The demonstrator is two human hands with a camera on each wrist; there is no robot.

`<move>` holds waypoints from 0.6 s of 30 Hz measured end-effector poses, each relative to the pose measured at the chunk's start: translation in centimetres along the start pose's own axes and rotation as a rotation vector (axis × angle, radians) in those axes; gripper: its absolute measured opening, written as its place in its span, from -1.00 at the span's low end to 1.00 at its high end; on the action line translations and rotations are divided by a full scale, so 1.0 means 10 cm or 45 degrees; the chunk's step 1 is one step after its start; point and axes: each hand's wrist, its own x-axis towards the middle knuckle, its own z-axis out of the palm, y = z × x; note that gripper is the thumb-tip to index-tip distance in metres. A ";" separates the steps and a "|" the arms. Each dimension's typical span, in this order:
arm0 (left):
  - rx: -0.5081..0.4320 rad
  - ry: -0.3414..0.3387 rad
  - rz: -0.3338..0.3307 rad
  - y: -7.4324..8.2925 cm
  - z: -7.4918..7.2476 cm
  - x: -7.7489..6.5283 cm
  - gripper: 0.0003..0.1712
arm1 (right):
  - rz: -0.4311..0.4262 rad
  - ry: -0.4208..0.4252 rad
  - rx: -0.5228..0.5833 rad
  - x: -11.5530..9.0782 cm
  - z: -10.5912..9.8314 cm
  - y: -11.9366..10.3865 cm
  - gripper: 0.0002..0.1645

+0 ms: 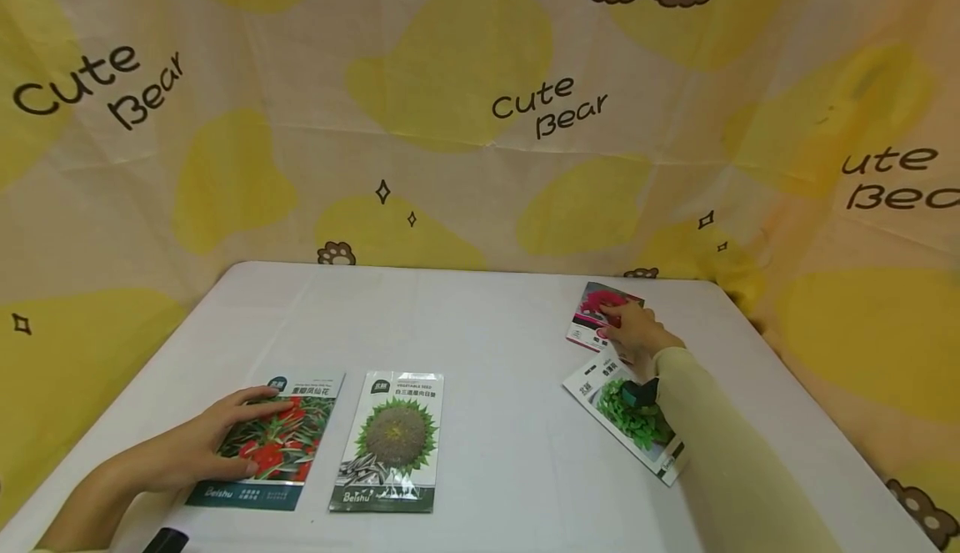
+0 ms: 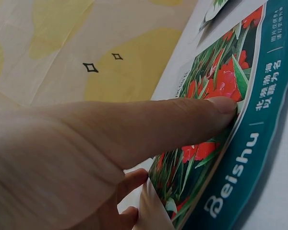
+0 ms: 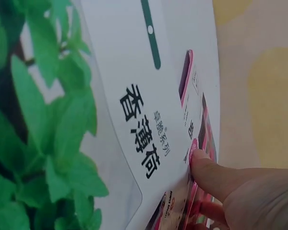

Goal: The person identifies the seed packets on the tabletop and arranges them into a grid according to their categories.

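Note:
In the head view my left hand holds a seed packet with red flowers at the front left. Its thumb lies across the printed front, with other fingers at the packet's side edge. Toward the far right, my right hand grips a seed packet with a pink flower. The thumb is on the front and the fingers are partly hidden at the edge. Just nearer lies a mint seed packet, set at a slant, partly under the right wrist and sleeve in this view.
A sunflower seed packet lies flat to the right of the red-flower packet. All the packets are on a white table. A yellow patterned cloth hangs behind and beside the table.

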 end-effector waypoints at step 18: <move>0.000 -0.006 0.041 -0.03 0.00 0.01 -0.15 | 0.034 -0.012 0.083 -0.01 0.03 -0.21 -0.17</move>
